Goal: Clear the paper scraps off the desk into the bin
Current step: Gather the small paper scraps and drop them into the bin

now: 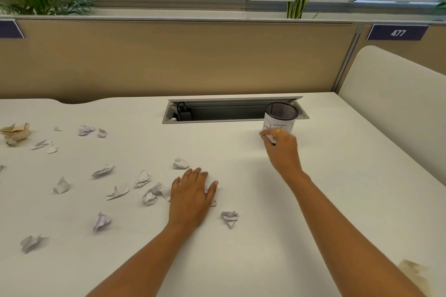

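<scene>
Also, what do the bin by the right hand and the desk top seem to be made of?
The bin looks like dark metal wire mesh: fine holes show on its inner wall. A white sheet, probably paper, wraps its outside. The desk seems white laminate or coated board, matte and smooth, with no grain; which one, I cannot tell.

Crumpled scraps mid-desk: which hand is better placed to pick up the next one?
Left. The left hand lies flat among the scraps, touching one, while the right hand is off by the bin, pinching a white scrap not yet dropped in.
</scene>
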Demonstrator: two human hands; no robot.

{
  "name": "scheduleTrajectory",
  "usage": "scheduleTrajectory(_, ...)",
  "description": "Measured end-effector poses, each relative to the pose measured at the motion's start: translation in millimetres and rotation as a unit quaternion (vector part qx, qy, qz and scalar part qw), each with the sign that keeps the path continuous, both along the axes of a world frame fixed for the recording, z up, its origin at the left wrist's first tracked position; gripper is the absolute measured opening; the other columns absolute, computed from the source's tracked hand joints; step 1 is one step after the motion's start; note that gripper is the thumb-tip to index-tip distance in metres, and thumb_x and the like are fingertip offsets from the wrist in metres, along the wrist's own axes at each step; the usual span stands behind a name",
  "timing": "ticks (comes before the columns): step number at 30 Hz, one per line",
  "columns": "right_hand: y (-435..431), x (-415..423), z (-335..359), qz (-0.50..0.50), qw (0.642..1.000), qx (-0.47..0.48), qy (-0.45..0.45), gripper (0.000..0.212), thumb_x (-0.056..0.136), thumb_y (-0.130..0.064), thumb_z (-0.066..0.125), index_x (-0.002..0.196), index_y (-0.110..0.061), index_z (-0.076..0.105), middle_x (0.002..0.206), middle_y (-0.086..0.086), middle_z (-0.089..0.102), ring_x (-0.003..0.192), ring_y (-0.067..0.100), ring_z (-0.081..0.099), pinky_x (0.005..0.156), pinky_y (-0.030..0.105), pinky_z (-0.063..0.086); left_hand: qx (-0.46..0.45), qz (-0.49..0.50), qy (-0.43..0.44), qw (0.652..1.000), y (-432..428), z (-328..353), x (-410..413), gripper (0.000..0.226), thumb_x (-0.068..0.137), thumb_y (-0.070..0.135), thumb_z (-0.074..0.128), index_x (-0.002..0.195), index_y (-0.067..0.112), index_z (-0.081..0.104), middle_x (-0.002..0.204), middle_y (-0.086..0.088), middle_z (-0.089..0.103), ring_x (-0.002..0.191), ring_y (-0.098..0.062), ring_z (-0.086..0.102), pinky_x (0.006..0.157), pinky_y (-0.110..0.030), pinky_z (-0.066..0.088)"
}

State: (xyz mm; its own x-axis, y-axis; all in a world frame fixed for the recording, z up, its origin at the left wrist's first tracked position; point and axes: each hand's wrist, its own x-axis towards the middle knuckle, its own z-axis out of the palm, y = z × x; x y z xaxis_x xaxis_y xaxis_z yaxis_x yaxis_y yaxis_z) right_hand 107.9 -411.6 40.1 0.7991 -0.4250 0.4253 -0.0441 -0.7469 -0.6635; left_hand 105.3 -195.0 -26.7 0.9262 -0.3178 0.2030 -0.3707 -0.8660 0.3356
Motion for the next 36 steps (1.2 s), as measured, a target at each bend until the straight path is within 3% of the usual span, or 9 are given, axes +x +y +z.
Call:
scheduleTrajectory(3, 23, -26, -27, 0.075, 0.994, 0.059, 0.062, 0.019, 0.090, -0.003, 0.054, 0.102, -0.004, 0.069, 0.108, 0.012, 0.070, 0.100, 0.023, 0.065, 0.095, 0.030, 0.050, -0.011, 0.010, -0.028, 0.999, 0, 10, -7, 0.035, 0.093, 0.034, 0.048, 0.117, 0.011, 0.059, 0.123, -0.005, 0.064, 0.120, -0.022, 0.054, 0.105, -0.042, 0.034)
scheduleTrajectory(6, 49, -51, -45, 0.129, 0.981, 0.099, 0.108, 0.019, 0.094, -0.013, 0.054, 0.105, -0.007, 0.067, 0.111, 0.009, 0.068, 0.095, 0.014, 0.063, 0.088, 0.018, 0.047, 0.016, 0.017, -0.095, 0.995, 6, 19, -18, 0.034, 0.088, 0.032, 0.043, 0.096, 0.011, 0.068, 0.096, -0.002, 0.074, 0.096, -0.024, 0.067, 0.089, -0.046, 0.048)
scheduleTrajectory(11, 88, -84, -51, 0.178, 0.966, 0.138, 0.128, 0.024, 0.095, -0.027, 0.051, 0.111, -0.013, 0.063, 0.118, 0.004, 0.063, 0.097, 0.013, 0.064, 0.087, 0.024, 0.052, 0.030, 0.033, -0.085, 0.995, 23, 25, -33, 0.042, 0.085, 0.034, 0.034, 0.094, 0.012, 0.068, 0.096, -0.002, 0.074, 0.098, -0.025, 0.067, 0.086, -0.048, 0.049)
scheduleTrajectory(16, 119, -106, -51, 0.244, 0.955, 0.000, 0.171, 0.046, 0.097, -0.031, 0.046, 0.141, -0.022, 0.036, 0.151, -0.005, 0.031, 0.139, 0.011, 0.027, 0.114, 0.022, 0.025, 0.030, 0.054, -0.086, 0.994, 53, 23, -57, 0.046, 0.084, 0.035, 0.033, 0.098, 0.011, 0.068, 0.102, -0.007, 0.073, 0.102, -0.027, 0.066, 0.088, -0.048, 0.050)
scheduleTrajectory(20, 124, -104, -51, 0.283, 0.924, -0.113, 0.232, 0.054, 0.100, -0.005, 0.028, 0.149, -0.022, 0.014, 0.160, -0.003, 0.001, 0.147, 0.017, -0.001, 0.121, 0.031, 0.001, 0.032, 0.052, -0.100, 0.993, 65, 21, -63, 0.044, 0.082, 0.033, 0.034, 0.098, 0.011, 0.069, 0.105, -0.007, 0.072, 0.103, -0.026, 0.066, 0.086, -0.045, 0.051)
scheduleTrajectory(23, 127, -103, -51, 0.287, 0.906, -0.152, 0.269, 0.062, 0.095, 0.006, 0.021, 0.150, -0.020, 0.008, 0.160, -0.002, -0.003, 0.147, 0.020, -0.007, 0.121, 0.034, -0.003, 0.033, 0.036, -0.100, 0.994, 66, 20, -63, 0.044, 0.081, 0.032, 0.034, 0.100, 0.011, 0.068, 0.108, -0.007, 0.071, 0.103, -0.025, 0.066, 0.086, -0.044, 0.052)
scheduleTrajectory(29, 139, -113, -51, 0.264, 0.929, -0.093, 0.244, 0.046, 0.102, -0.008, 0.024, 0.147, -0.014, 0.024, 0.157, 0.002, 0.021, 0.146, 0.017, 0.014, 0.118, 0.026, 0.014, 0.026, 0.013, -0.105, 0.994, 68, 17, -65, 0.033, 0.079, 0.025, 0.051, 0.101, 0.008, 0.069, 0.108, -0.010, 0.071, 0.101, -0.027, 0.067, 0.086, -0.047, 0.052)
scheduleTrajectory(32, 140, -117, -49, 0.234, 0.946, 0.073, 0.210, 0.034, 0.099, -0.033, 0.039, 0.125, -0.017, 0.054, 0.131, 0.000, 0.050, 0.120, 0.013, 0.047, 0.098, 0.020, 0.031, 0.004, 0.009, -0.100, 0.995, 67, 14, -64, 0.031, 0.077, 0.019, 0.058, 0.105, 0.007, 0.067, 0.113, -0.012, 0.069, 0.105, -0.029, 0.065, 0.092, -0.048, 0.048)
scheduleTrajectory(36, 138, -116, -47, 0.215, 0.949, 0.100, 0.208, 0.030, 0.096, -0.036, 0.046, 0.096, -0.010, 0.060, 0.107, 0.003, 0.056, 0.095, 0.016, 0.053, 0.082, 0.022, 0.034, -0.017, 0.005, -0.103, 0.995, 67, 9, -61, 0.031, 0.078, 0.011, 0.068, 0.109, 0.005, 0.065, 0.118, -0.014, 0.066, 0.110, -0.030, 0.062, 0.098, -0.048, 0.043)
